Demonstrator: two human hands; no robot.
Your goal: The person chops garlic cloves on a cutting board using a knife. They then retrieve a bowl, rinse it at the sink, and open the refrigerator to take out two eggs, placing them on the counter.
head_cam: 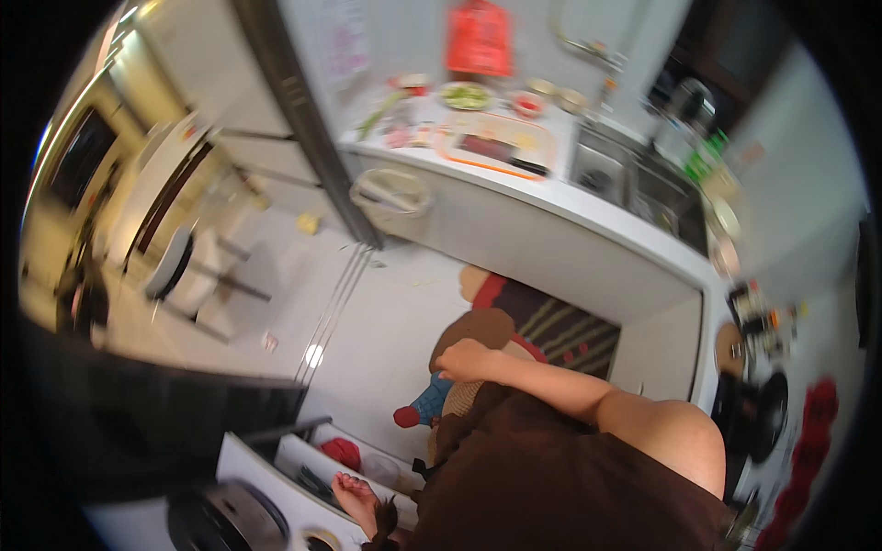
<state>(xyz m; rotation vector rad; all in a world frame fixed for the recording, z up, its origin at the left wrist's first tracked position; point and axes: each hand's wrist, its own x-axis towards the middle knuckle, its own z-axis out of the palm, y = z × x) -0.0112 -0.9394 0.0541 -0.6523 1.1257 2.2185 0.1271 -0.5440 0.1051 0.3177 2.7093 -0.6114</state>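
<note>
My left hand (353, 490) is beside an open white drawer (406, 513), its fingers loosely curled and nothing visible in them. In the drawer a red item (341, 452) lies near a clear, plastic-looking one (381, 470). In front of my brown top my right hand (465, 361) hangs over a brown slipper (475, 330), seen from its back; its fingers are bent and its palm is hidden. Below it are patterned clothing and a blue shape with a red tip (418, 406). Neither hand appears to touch the drawer.
A counter (510, 193) carries a cutting board (482, 160) with dark meat and a black-handled item, a plate of cut green food (466, 96), bowls and a double sink (603, 165). Beneath stand a waste bin (391, 206) and a dark patterned mat (558, 317). A chair (193, 272) is at left.
</note>
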